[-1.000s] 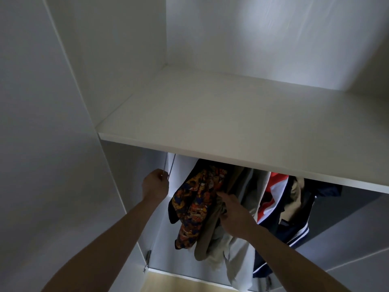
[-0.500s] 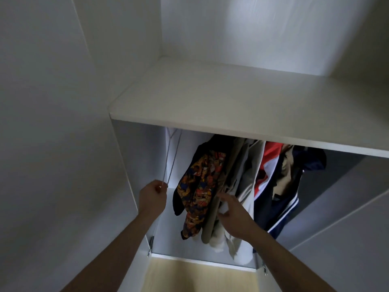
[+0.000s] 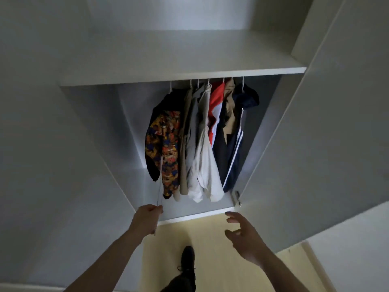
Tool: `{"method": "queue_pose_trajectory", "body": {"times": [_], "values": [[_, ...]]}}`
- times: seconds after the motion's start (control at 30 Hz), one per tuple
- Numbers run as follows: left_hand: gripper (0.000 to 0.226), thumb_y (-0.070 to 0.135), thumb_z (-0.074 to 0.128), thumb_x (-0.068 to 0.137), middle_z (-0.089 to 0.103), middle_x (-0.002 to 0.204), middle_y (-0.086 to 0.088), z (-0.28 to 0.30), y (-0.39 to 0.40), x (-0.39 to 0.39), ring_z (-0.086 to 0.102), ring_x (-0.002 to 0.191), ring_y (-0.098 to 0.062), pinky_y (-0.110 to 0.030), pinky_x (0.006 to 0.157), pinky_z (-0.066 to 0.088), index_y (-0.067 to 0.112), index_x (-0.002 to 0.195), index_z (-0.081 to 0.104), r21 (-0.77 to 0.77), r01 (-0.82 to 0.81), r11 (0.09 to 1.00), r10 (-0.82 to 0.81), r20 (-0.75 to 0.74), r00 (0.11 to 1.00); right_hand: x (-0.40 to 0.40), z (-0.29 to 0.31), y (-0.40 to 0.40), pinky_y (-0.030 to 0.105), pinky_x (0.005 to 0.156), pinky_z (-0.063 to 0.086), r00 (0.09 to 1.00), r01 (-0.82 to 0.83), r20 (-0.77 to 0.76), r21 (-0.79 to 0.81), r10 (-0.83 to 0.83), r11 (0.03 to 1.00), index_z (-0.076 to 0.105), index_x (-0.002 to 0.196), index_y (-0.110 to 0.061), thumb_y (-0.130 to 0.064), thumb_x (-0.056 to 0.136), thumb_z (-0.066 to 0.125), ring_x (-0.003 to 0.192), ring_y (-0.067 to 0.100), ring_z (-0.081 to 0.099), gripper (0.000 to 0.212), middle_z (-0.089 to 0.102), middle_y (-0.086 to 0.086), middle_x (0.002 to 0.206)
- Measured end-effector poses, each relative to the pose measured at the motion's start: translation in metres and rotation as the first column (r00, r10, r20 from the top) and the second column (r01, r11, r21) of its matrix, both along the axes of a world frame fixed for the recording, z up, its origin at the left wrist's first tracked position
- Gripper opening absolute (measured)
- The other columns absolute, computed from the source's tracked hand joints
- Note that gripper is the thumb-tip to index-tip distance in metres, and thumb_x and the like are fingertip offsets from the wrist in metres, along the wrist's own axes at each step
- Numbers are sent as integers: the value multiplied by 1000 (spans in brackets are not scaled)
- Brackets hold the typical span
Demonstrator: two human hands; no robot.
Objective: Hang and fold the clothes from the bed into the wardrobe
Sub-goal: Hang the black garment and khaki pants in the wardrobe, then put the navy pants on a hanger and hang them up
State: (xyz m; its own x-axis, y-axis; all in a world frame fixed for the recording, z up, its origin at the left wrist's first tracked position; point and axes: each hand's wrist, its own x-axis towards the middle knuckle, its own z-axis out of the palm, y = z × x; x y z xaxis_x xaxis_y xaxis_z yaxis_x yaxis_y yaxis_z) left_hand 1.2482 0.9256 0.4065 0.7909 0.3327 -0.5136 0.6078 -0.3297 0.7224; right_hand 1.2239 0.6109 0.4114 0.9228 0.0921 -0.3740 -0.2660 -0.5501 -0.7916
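Thin white hanger (image 3: 160,182), seemingly, in left hand (image 3: 147,218); right hand (image 3: 242,232) free.

Single head-worn view, looking forward and down into the open wardrobe (image 3: 88,127) from close range, floor (image 3: 210,232) at bottom; wide-angle, edges bent.

Dim, cool light falls over plain white walls (image 3: 42,144). A pale yellowish wooden floor (image 3: 210,239) runs underfoot, with a white baseboard (image 3: 25,288) along the left.
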Motion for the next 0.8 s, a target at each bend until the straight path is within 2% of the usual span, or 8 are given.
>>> {"method": "queue_pose_trajectory", "body": {"times": [0.07,0.1,0.2,0.27,0.4,0.53,0.7,0.8], "values": [[29,30,57,101,62,71,-3,-3,-21,-25,59,67,-21,-29,66,48,11,84,71,25,123,992,-122,-57,991,-44,-1,-21,24,70,53,997,70,-22,-14,-71,997,54,133,-32,-12,95,65,69,9,62,44,58,-8,125],[29,28,56,102,61,74,-3,-4,-33,-39,56,68,-21,-30,67,45,13,83,70,28,189,982,-185,-92,978,-66,0,-31,24,71,52,993,108,-41,-20,-108,994,54,134,-30,-11,95,65,69,10,63,44,58,-6,125],[29,25,56,101,59,68,-1,-2,-71,-76,52,56,-16,-24,54,39,14,79,71,28,416,909,-405,-175,898,-132,4,-55,25,70,54,967,234,-102,6,-232,972,53,135,-28,-12,95,63,76,13,65,44,57,-6,127],[28,25,56,100,60,69,-1,4,-100,-91,52,55,-15,-22,52,39,13,80,71,31,578,816,-561,-201,803,-171,7,-70,25,69,55,940,325,-122,21,-320,946,53,135,-29,-13,95,62,80,13,66,44,56,-7,128],[30,26,53,101,60,70,3,19,-166,-103,52,55,-12,-22,56,42,14,80,70,55,842,537,-819,-206,536,-241,7,-102,31,76,59,831,547,-146,27,-538,837,54,132,-34,-18,94,62,89,9,67,42,56,-12,127],[32,27,51,101,61,72,4,31,-243,-108,52,57,-12,-20,54,42,19,76,69,75,977,201,-955,-208,213,-311,6,-121,35,83,59,636,766,-157,12,-755,643,56,129,-37,-20,92,63,86,9,66,41,58,-15,125],[31,29,54,99,66,68,2,44,-345,-145,61,64,-19,-31,62,47,22,74,69,195,957,-214,-972,-140,-188,-401,9,-118,34,83,59,355,930,-173,-37,-919,367,56,131,-35,-20,92,63,87,10,66,42,59,-16,124],[31,33,53,101,70,77,-7,50,-383,-190,65,76,-25,-37,71,50,20,80,71,236,891,-388,-921,-80,-380,-452,15,-103,35,85,59,184,978,-156,-66,-971,196,55,134,-33,-21,94,64,92,13,67,43,58,-13,126]]}}
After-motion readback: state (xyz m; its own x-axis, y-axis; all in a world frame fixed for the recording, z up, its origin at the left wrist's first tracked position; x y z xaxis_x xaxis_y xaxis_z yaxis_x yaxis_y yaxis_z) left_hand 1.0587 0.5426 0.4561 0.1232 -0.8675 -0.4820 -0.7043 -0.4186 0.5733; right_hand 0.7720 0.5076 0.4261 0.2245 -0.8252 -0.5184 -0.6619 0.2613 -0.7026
